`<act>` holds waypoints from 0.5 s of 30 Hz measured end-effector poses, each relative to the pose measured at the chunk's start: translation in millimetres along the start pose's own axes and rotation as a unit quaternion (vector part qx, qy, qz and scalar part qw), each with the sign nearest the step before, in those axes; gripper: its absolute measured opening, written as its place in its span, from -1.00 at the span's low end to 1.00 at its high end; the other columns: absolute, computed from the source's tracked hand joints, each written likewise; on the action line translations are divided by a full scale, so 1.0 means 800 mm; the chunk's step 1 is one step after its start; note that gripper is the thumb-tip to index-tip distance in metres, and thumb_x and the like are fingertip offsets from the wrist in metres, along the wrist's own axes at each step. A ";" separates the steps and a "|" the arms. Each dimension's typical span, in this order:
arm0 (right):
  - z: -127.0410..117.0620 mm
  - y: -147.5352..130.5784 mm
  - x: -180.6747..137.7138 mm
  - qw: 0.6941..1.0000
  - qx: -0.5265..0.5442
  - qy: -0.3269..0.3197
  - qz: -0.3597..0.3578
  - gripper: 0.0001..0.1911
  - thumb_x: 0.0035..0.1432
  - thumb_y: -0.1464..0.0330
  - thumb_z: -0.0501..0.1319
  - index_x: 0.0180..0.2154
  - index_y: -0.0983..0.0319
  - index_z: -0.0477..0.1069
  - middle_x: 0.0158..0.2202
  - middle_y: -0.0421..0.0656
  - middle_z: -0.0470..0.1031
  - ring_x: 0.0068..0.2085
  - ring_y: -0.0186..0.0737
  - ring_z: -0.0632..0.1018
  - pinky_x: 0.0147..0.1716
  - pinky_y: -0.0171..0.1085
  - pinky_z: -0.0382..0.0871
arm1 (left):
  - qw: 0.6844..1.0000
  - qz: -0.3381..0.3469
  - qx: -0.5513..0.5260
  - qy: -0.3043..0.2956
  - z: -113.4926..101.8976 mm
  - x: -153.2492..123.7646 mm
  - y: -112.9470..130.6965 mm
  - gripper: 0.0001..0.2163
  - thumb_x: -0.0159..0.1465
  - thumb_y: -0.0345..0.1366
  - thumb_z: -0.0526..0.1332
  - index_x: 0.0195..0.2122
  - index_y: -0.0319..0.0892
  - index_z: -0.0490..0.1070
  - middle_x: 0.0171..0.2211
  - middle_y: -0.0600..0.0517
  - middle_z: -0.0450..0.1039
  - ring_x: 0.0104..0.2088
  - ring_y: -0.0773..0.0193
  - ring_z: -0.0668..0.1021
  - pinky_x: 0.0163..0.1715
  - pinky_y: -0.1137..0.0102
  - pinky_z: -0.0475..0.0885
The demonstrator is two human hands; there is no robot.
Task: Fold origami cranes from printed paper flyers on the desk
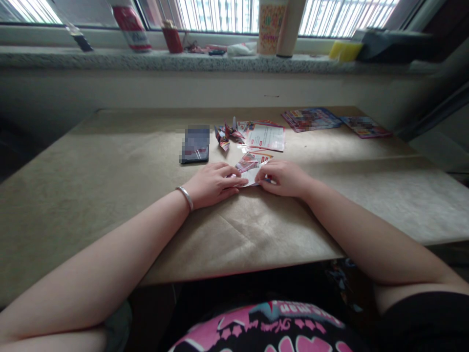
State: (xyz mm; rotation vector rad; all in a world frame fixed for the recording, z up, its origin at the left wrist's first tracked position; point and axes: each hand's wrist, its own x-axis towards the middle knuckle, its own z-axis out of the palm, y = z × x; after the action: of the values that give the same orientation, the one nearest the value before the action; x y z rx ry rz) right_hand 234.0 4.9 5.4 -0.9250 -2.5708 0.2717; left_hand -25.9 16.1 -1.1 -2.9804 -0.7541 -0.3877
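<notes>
A small printed sheet of paper (pixel 252 165), partly folded, lies on the brown paper-covered table (pixel 110 161). My left hand (pixel 212 185) rests flat on its left edge with fingers stretched out, a silver bangle on the wrist. My right hand (pixel 284 178) has its fingers curled and pinches the sheet's right edge against the table.
Behind the sheet lie a dark phone (pixel 196 144), folded paper cranes (pixel 227 134) and a printed leaflet (pixel 266 136). Two more colourful leaflets (pixel 311 119) lie at the far right. The windowsill (pixel 146 58) holds cups, a can and small items.
</notes>
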 end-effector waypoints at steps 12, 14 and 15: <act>0.002 -0.006 0.001 0.995 0.027 0.030 0.090 -0.84 0.22 0.29 0.11 -0.36 0.20 0.38 -0.44 -0.18 0.47 -0.44 -0.29 0.39 -0.41 -0.33 0.18 | 0.999 0.007 -0.047 0.018 0.000 0.000 -0.002 -0.73 0.36 -0.22 0.08 -0.03 -0.03 0.52 -0.04 -0.02 0.53 -0.07 0.15 0.49 -0.03 0.21 0.44; 0.003 -0.007 0.001 0.992 0.043 0.041 0.108 -0.83 0.22 0.27 0.12 -0.35 0.20 0.40 -0.45 -0.19 0.46 -0.45 -0.30 0.38 -0.42 -0.33 0.18 | 0.998 0.001 -0.064 0.023 0.001 -0.001 -0.003 -0.73 0.37 -0.24 0.06 -0.08 -0.06 0.54 -0.05 -0.01 0.54 -0.08 0.17 0.51 -0.04 0.23 0.45; 0.004 -0.008 0.001 0.991 0.055 0.045 0.115 -0.82 0.22 0.26 0.12 -0.33 0.20 0.41 -0.44 -0.20 0.46 -0.46 -0.31 0.37 -0.42 -0.33 0.18 | 0.997 0.000 -0.072 0.025 0.001 -0.002 -0.004 -0.73 0.38 -0.25 0.05 -0.10 -0.08 0.55 -0.05 -0.01 0.55 -0.07 0.19 0.52 -0.03 0.24 0.45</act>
State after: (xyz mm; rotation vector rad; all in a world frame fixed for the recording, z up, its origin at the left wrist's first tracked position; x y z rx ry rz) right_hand 228.4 0.3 4.6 -1.1643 -2.3434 0.4203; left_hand -28.3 18.5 -2.3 -3.0904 -0.7535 -0.5365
